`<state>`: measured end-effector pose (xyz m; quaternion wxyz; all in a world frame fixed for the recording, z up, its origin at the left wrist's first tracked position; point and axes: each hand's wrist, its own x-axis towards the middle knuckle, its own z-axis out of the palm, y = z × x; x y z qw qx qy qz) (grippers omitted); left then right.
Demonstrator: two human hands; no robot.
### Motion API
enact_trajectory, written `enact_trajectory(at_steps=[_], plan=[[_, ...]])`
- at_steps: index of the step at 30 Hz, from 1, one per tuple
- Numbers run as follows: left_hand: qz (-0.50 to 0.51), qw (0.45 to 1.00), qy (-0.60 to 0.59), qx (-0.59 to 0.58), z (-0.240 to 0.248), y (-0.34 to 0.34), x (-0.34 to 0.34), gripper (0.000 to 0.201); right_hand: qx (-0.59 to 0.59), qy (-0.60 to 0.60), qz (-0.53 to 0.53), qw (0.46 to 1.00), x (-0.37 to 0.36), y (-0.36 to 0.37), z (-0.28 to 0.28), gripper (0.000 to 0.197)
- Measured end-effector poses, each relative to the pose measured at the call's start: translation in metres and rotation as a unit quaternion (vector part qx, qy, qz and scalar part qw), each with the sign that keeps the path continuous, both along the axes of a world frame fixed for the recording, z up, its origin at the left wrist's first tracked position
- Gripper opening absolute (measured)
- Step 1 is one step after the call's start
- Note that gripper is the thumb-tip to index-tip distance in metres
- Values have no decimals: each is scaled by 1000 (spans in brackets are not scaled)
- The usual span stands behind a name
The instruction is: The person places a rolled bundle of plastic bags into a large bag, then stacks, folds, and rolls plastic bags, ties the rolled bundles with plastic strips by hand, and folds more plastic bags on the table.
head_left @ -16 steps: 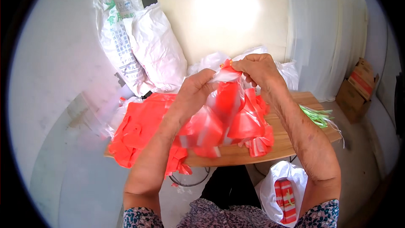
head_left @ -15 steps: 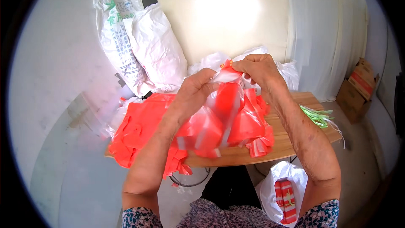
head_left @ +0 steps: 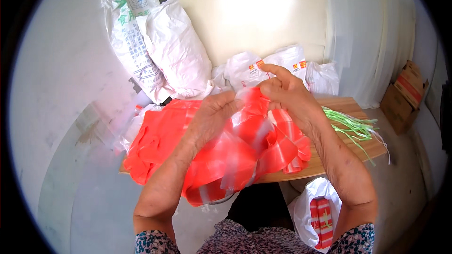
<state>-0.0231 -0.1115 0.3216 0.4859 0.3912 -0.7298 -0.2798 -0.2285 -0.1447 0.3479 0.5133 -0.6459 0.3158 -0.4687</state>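
Note:
A red plastic bag with pale stripes (head_left: 221,160) hangs between my hands over the front edge of the table, partly smeared by motion. My left hand (head_left: 217,113) is closed on its upper edge. With thumb and bent fingers, my right hand (head_left: 291,95) pinches the top of the same bag, its index finger stretched out. More red plastic bags (head_left: 153,134) lie spread in a pile beneath and left of my left forearm. Under my right hand is a bunched red and white striped bag (head_left: 297,146).
Green plastic strips (head_left: 351,124) lie on the wooden table (head_left: 355,106) at right. White packed bags (head_left: 245,70) line its back, with tall white sacks (head_left: 176,47) at left. Below, an open white sack (head_left: 305,204) holds red striped bundles (head_left: 321,223). A cardboard box (head_left: 402,96) stands far right.
My hands have come down a little, and the right index finger has stretched out. The held bag has swung left and lower, past the table edge. More of the green strips shows.

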Motion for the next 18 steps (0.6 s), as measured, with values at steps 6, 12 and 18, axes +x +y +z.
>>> enact_trajectory(at_steps=[6,12,18], plan=[[-1,1000,5,7,-3,2,-9,22,-97,21,123,987,-4,5,-28,83],[-10,1000,3,29,-4,3,-10,24,-146,84,-147,975,26,7,-37,39],[-16,998,49,-27,-12,1,11,22,-162,18,-111,980,35,-10,-26,33]])
